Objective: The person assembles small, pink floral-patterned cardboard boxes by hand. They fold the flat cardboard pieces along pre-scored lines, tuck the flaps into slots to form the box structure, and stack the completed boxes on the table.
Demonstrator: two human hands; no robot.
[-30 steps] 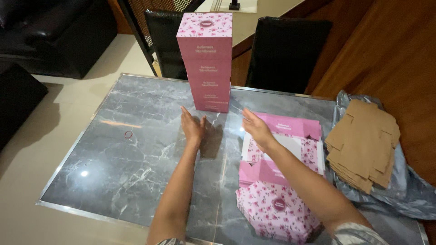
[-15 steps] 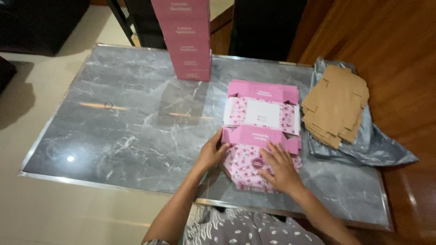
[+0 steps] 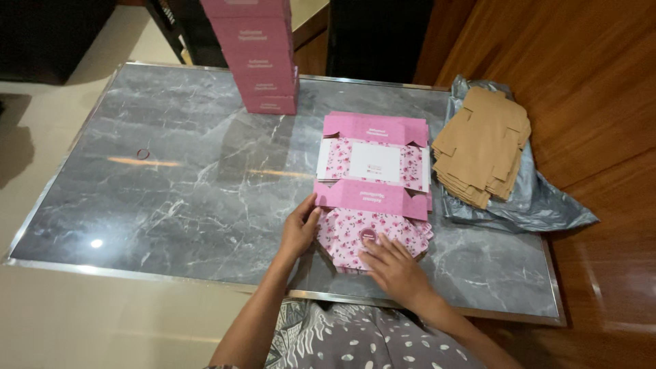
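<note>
Both hands have come back from the middle of the table to its near edge, and the view now looks more steeply down than a second ago. At lower centre of the frame, the left hand (image 3: pixel 298 231) rests at the left edge of a stack of flat pink floral box blanks (image 3: pixel 374 179), fingers curled loosely against the cardboard, thumb near the fold. Whether it pinches the top sheet or only touches it cannot be told. The right hand (image 3: pixel 394 268) lies palm down, fingers spread, on the rounded floral flap nearest the person, pressing rather than gripping.

The stack sits right of centre on a grey marble-patterned table (image 3: pixel 178 184), reaching from mid-frame down towards the near edge. The blanks look like thin printed card: probably light, stiff across the panels, bending readily at the creases, with a smooth surface that could slide on the glossy top. Lifting one sheet seems best done by a side edge or a flap, with the other hand holding down the rest.

At top centre stand assembled tall pink boxes (image 3: pixel 263 58). At upper right, a pile of brown cardboard inserts (image 3: pixel 482 147) lies on a grey plastic bag (image 3: pixel 540 205). A small ring (image 3: pixel 142 154) lies at left.
</note>
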